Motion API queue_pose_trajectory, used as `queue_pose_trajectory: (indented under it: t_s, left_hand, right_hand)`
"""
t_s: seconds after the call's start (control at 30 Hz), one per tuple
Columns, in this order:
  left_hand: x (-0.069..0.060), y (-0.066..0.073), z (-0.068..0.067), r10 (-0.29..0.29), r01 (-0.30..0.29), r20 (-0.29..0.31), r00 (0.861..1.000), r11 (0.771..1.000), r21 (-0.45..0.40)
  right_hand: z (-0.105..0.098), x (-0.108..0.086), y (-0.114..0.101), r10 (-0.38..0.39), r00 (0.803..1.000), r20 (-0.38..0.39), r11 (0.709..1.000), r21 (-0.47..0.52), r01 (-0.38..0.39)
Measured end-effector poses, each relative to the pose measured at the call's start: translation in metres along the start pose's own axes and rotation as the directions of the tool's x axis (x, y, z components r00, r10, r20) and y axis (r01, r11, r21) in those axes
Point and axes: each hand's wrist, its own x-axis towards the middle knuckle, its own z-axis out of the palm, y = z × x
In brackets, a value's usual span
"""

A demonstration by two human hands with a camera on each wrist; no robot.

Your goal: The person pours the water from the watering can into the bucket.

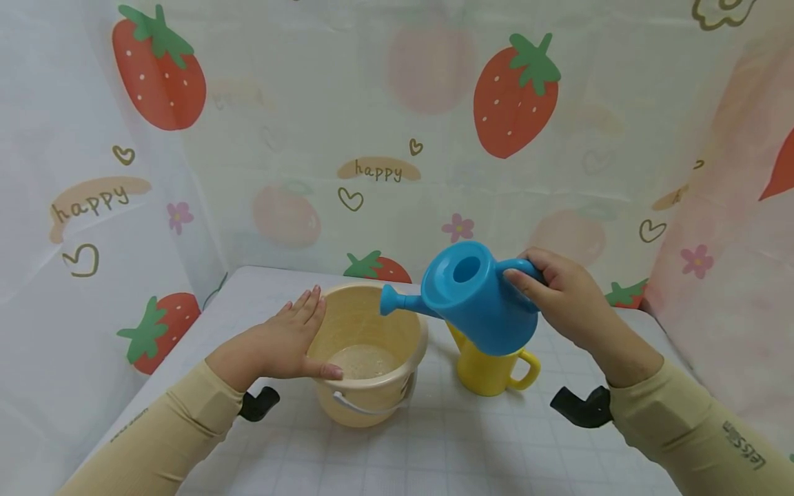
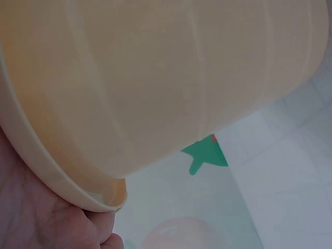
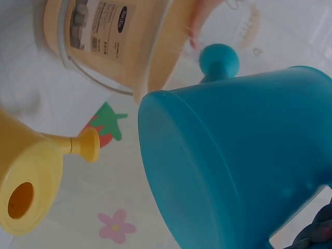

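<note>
My right hand (image 1: 571,303) grips the handle of a blue watering can (image 1: 486,313), lifted above the table and tilted left. The can's spout head (image 1: 389,300) hangs over the mouth of a cream bucket (image 1: 350,406). My left hand (image 1: 279,344) rests against the bucket's left rim, fingers straight and thumb along the near edge. In the left wrist view the palm (image 2: 36,207) touches the rim from outside. Something pale and speckled shows at the bucket's bottom; I cannot tell if it is water. No stream from the spout is visible.
A yellow watering can (image 1: 484,375) stands upright right of the bucket, partly hidden behind the blue one. The bucket's white handle (image 1: 372,411) hangs down in front. The table (image 1: 298,461) has a pale checked cover; strawberry-print curtains (image 1: 298,124) stand behind and at both sides.
</note>
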Motion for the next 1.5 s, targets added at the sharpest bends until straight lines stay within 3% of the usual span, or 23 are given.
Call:
queue_pose_trajectory:
  t_s: [1.5]
  left_hand:
    - [0.0019, -0.0009, 0.0016, -0.001, 0.001, -0.013, 1.000, 1.000, -0.002]
  right_hand:
    - [-0.0018, 0.0033, -0.0048, 0.020, 1.000, 0.018, 0.999, -0.041, -0.019]
